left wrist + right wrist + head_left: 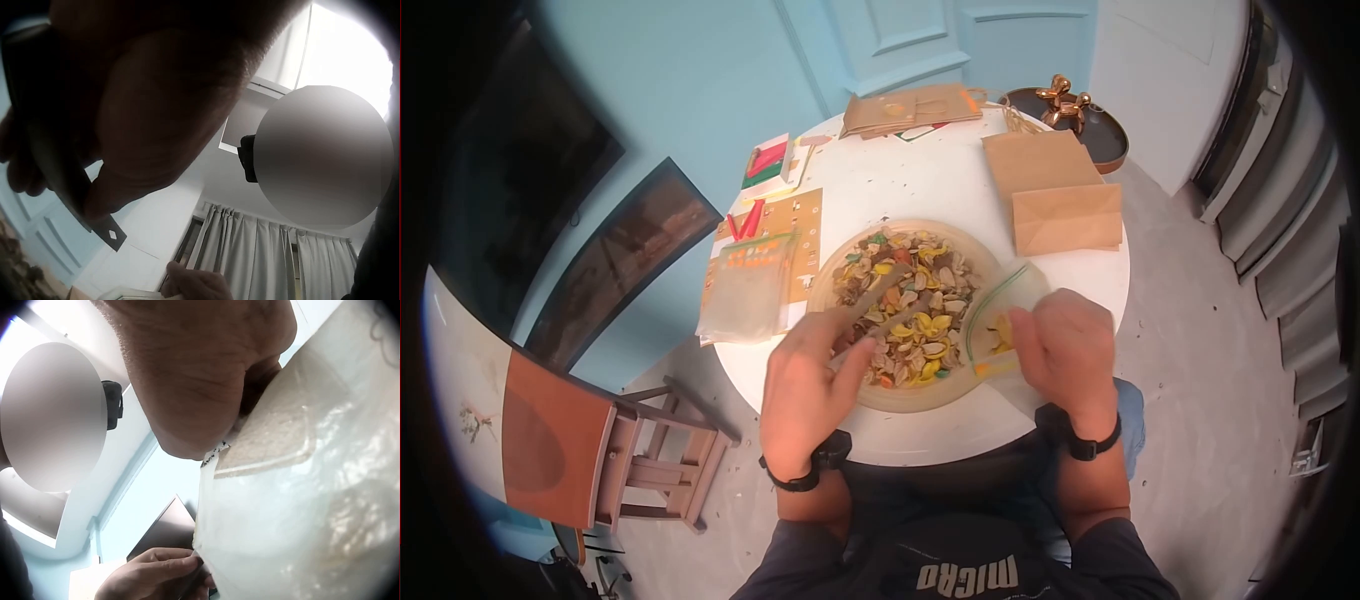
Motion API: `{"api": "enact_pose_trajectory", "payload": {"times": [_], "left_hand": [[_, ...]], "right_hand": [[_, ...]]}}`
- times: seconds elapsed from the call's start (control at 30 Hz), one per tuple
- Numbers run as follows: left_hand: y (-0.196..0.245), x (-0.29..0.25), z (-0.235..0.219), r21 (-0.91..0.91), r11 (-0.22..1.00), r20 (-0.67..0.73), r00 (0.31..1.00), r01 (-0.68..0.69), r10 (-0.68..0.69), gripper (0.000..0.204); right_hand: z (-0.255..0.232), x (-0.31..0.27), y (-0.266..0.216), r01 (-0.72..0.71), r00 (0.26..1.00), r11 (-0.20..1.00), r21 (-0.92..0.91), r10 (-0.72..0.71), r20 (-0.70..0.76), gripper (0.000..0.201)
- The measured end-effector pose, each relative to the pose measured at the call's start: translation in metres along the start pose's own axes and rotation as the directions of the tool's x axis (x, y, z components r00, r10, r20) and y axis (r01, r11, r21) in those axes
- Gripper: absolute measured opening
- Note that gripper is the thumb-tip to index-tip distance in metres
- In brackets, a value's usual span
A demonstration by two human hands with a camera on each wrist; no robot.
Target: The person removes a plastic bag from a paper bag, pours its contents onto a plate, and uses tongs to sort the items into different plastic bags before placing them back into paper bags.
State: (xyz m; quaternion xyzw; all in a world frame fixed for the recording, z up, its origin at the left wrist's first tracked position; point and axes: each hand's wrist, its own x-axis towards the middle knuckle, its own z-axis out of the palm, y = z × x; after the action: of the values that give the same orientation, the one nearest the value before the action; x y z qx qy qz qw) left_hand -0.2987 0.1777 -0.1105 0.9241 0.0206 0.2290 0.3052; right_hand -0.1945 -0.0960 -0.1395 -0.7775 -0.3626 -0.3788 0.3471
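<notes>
Left hand [805, 385] grips tongs [881, 291] above dried petals [928, 345]; right hand [1074, 348] holds a bag [1012, 297] alongside.

Head: bright, fisheye-warped, dark corners | 2 wrist views: backlit glare, hands [150, 112] [203, 378] shadowed

On counter [880, 190]: tray [905, 402], dried petals [930, 338] inside, tongs [880, 291] above; zip bag [1018, 295] at its right; pouch [745, 295], left, partly over sheet [806, 215]; paper bags [1067, 220], right rear.

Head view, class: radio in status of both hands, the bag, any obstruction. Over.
Left hand gripping tongs, tips over petal mix. Right hand holding translucent bag at right edge of tray. No obstruction visible.
</notes>
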Motion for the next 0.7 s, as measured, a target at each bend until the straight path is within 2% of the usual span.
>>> {"api": "enact_pose_trajectory", "payload": {"times": [0.13,0.23,0.33,0.43,0.53,0.7], "left_hand": [[-0.015,0.001,-0.012,0.012,0.997,-0.054,0.995,0.079,-0.078,0.028],[-0.02,0.003,-0.017,0.062,0.993,-0.046,0.994,0.104,-0.101,0.027],[-0.03,0.0,-0.022,0.141,0.98,0.02,0.989,0.141,-0.145,0.028],[-0.036,-0.006,-0.029,0.211,0.973,0.092,0.989,0.098,-0.119,0.035],[-0.042,-0.01,-0.034,0.231,0.965,0.143,0.977,0.121,-0.157,0.038],[-0.053,-0.01,-0.039,0.353,0.92,0.142,0.962,0.171,-0.234,0.035]], "right_hand": [[-0.024,0.002,-0.008,-0.016,0.987,0.999,-0.038,0.01,-0.161,0.04],[-0.024,0.002,-0.01,-0.099,0.98,0.994,-0.05,0.089,-0.176,0.04],[-0.001,0.001,0.0,-0.068,0.996,0.993,-0.097,0.073,0.045,0.041],[0.007,0.0,-0.001,-0.059,0.998,0.996,-0.069,0.059,0.001,0.041],[0.009,-0.001,0.0,-0.061,0.998,0.996,-0.066,0.063,0.031,0.041],[0.012,0.0,-0.002,-0.05,0.997,0.996,-0.074,0.054,0.056,0.041]]}}
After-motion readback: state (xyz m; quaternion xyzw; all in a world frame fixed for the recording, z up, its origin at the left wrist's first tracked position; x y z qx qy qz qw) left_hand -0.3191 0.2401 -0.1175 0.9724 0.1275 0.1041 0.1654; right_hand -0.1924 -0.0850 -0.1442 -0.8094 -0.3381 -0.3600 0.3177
